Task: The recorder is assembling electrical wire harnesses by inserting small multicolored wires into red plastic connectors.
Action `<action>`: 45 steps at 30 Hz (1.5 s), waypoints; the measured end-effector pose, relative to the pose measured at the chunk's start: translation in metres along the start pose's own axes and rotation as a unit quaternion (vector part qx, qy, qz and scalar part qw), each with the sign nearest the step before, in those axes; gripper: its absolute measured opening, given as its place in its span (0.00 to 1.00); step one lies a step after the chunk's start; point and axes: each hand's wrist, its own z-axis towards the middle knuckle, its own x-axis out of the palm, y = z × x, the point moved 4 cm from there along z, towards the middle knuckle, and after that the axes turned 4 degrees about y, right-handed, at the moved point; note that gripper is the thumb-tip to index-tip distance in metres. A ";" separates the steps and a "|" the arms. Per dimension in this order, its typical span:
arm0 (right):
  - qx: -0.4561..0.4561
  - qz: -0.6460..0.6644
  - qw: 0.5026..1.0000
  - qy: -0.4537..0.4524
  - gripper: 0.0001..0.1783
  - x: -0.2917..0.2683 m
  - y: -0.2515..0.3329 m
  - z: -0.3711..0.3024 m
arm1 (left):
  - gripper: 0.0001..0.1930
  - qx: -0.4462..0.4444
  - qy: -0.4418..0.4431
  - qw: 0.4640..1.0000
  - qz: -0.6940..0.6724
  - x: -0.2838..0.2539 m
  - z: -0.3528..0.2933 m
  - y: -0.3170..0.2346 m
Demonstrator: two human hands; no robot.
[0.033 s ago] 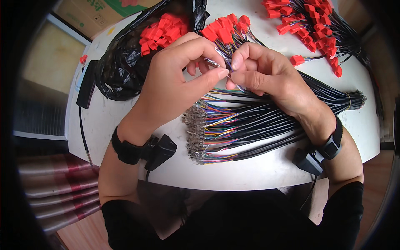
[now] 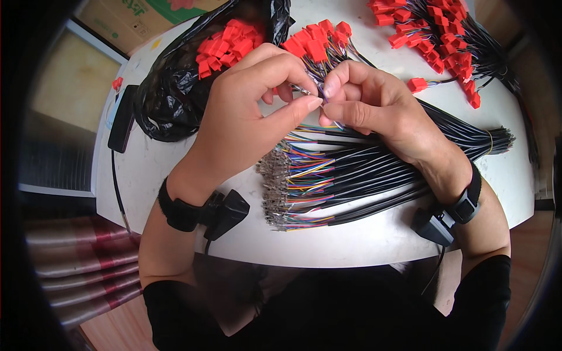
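Note:
My left hand [image 2: 240, 111] pinches thin coloured wires with metal terminals [image 2: 301, 89] between thumb and forefinger. Opposite it, the fingertips of my right hand [image 2: 389, 114] are closed on the same wires, purple and white among them. The fingers hide most of what lies between them. Below both hands a bundle of black cables [image 2: 380, 169] rests on the white table, its bare coloured wire ends [image 2: 313, 175] and crimped terminals [image 2: 273, 187] pointing left. Just beyond the fingertips lie wires fitted with red connector housings [image 2: 313, 44].
A black plastic bag [image 2: 167, 96] holds loose red housings [image 2: 231, 47] at the far left. Cables with red housings [image 2: 451, 47] are heaped at the far right, near a single red housing [image 2: 417, 85]. A black phone-like slab [image 2: 123, 119] lies by the table's left edge [image 2: 108, 199].
My left fingers have shifted slightly, and the terminals between them now show less. My right hand stays almost where it was.

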 end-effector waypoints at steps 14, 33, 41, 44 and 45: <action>0.015 -0.002 0.999 0.047 0.06 0.007 0.001 -0.001 | 0.08 0.088 -0.063 0.993 0.043 -0.002 -0.002 -0.013; 0.036 0.025 0.999 -0.032 0.04 0.009 0.004 -0.003 | 0.05 -0.101 0.039 0.951 -0.291 0.006 -0.004 0.021; 0.060 -0.003 0.997 -0.046 0.05 0.006 -0.009 -0.001 | 0.11 -0.095 0.032 0.949 -0.300 0.001 -0.003 0.023; 0.025 -0.011 0.998 -0.055 0.06 0.005 -0.008 0.004 | 0.11 -0.071 0.050 0.960 -0.265 -0.006 0.000 0.016; 0.026 -0.011 0.998 -0.058 0.06 0.005 -0.007 0.005 | 0.11 -0.059 0.053 0.967 -0.243 -0.008 0.000 0.013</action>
